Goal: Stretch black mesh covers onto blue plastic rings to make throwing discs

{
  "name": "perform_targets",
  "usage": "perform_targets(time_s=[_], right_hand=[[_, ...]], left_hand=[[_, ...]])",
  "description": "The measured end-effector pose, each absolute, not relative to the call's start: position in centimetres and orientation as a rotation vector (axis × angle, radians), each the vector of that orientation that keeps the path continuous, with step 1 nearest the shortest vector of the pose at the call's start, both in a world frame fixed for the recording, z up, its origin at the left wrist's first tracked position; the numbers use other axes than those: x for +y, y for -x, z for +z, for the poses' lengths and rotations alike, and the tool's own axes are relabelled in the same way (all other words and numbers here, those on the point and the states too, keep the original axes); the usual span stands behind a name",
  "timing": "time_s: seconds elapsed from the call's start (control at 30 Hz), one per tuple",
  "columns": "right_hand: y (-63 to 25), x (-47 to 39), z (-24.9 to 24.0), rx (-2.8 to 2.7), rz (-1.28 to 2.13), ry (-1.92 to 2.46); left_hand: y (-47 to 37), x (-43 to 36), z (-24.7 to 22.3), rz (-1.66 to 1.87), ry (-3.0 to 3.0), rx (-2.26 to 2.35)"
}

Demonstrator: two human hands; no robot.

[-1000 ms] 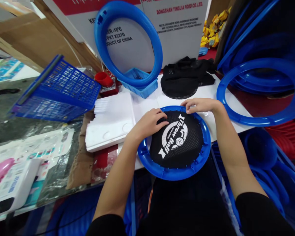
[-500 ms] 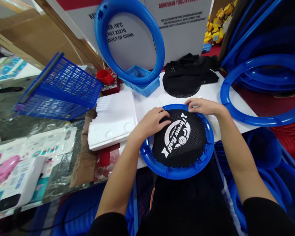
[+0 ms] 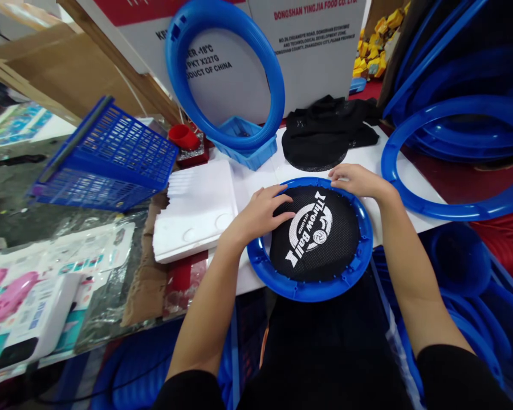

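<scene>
A blue plastic ring lies in front of me at the table's near edge, with small pegs around its inner rim. Inside it sits a round black mesh net printed with white "Throw Ball" lettering. On the upper left of the ring my left hand rests with fingers spread over the net's edge and the rim. My right hand is at the far rim, thumb and fingers pinched at the net's border; the exact grip is partly hidden. Between net and ring, a gap shows at the left.
Behind lie black mesh pieces. A second blue ring stands in a light-blue tray against a white carton. White foam and a blue basket are left; another ring is right.
The net has shifted slightly right within the ring, and the ring's near edge sits a little higher in view. My left fingers are more stretched out; my right hand has moved slightly right.
</scene>
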State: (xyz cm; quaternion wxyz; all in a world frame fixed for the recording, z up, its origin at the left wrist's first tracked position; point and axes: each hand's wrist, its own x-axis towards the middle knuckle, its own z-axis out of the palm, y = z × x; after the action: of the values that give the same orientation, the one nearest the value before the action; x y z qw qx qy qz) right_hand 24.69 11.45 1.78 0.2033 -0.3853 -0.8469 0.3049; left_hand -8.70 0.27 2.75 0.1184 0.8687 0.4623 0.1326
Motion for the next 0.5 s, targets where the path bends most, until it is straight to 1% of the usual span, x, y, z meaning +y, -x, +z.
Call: perform_targets(time_s=[0.17,0.5], right_hand=[[-25.43,11.06,2.95,-2.334,1.050,0.996],[-24.62,11.16,2.12,-2.419,0.977,1.031]], left_hand=[[8.43,0.29,2.19,0.362,-2.464,1.354],[8.17,0.17,2.26,0.340,-2.481,1.374]])
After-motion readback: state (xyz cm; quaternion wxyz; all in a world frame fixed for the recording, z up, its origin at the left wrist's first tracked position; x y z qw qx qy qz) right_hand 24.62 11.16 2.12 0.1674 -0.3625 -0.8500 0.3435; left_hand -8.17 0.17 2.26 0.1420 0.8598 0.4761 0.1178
